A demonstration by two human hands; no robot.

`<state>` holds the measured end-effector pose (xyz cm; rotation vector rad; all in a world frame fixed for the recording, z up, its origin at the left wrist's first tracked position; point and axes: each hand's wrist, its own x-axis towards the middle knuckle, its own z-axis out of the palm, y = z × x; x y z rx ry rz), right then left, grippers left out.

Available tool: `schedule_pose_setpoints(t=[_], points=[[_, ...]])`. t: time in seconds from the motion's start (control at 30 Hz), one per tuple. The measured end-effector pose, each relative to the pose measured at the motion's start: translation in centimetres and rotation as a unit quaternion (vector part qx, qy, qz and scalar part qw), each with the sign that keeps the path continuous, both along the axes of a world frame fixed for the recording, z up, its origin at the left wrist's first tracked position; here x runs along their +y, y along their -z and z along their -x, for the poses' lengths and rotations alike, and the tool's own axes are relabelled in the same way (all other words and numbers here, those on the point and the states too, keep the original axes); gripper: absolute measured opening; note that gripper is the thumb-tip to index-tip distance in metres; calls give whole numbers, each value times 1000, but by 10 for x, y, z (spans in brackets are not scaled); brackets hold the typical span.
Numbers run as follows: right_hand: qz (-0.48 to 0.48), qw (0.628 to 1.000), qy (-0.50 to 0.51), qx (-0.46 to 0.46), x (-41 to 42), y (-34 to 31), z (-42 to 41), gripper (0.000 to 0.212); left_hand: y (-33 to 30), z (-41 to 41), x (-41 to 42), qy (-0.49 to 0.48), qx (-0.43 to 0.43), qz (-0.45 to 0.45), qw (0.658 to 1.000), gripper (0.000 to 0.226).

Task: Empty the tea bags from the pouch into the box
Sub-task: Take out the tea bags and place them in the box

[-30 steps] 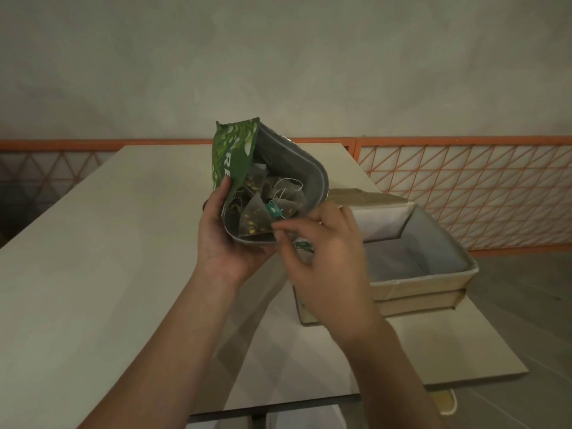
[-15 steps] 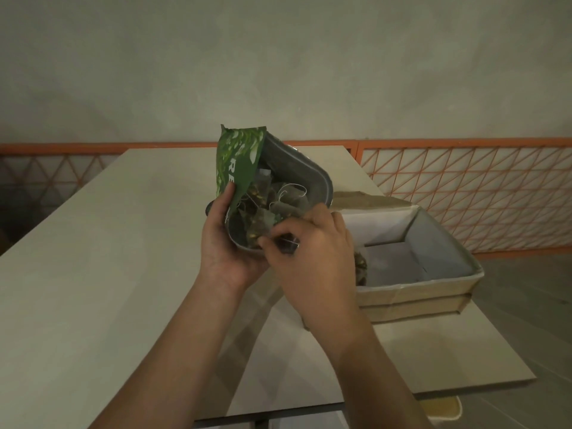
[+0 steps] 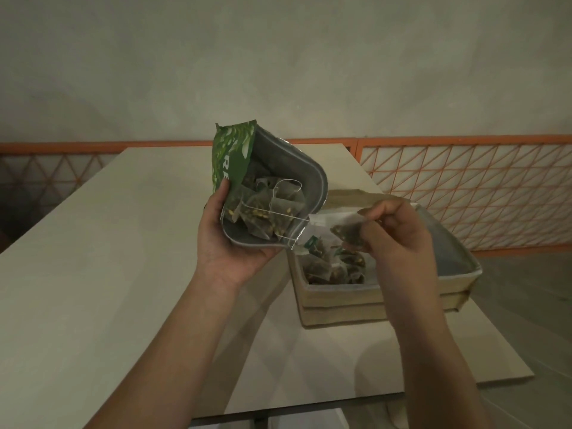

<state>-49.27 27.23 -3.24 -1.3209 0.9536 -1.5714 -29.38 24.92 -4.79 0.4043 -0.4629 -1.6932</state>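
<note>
2 hands (image 3: 235, 243) (image 3: 393, 230) — pouch (image 3: 235, 159), tea bag (image 3: 348, 232) over box (image 3: 340, 297).

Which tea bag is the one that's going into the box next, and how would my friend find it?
Start at the long pale table, then go to the open box at its right edge. Just above the box, the right hand pinches one tea bag. Unlike the others, it hangs in the air, neither inside the green pouch nor on the box's pile.
</note>
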Motion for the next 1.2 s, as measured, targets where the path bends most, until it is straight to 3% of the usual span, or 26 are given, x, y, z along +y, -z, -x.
schedule_pose_setpoints(t=[0.13, 0.23, 0.4, 0.53, 0.77, 0.9, 1.2], points=[[14, 993, -12, 117, -1, 3, 4, 23, -4, 2, 2, -4, 10, -11, 1000, 56], [-8, 968, -45, 246, -1, 6, 4, 24, -5, 2, 2, -6, 7, -15, 1000, 57], [-26, 925, -57, 376, -4, 9, 3, 29, -3, 2, 1, -10, -9, -19, 1000, 58], [16, 937, -6, 348, -3, 10, -7, 32, -3, 1, 1, -10, -13, -20, 1000, 58], [18, 937, -20, 347, -1, 12, -24, 36, -2, 0, -2, -10, -34, -14, 999, 65], [58, 932, 5, 358, -4, 17, -23, 9, -2, 0, -1, -4, -18, -12, 1000, 64], [-26, 970, -55, 234, -7, 7, -12, 14, -3, 0, -1, 8, -4, -9, 1000, 61]])
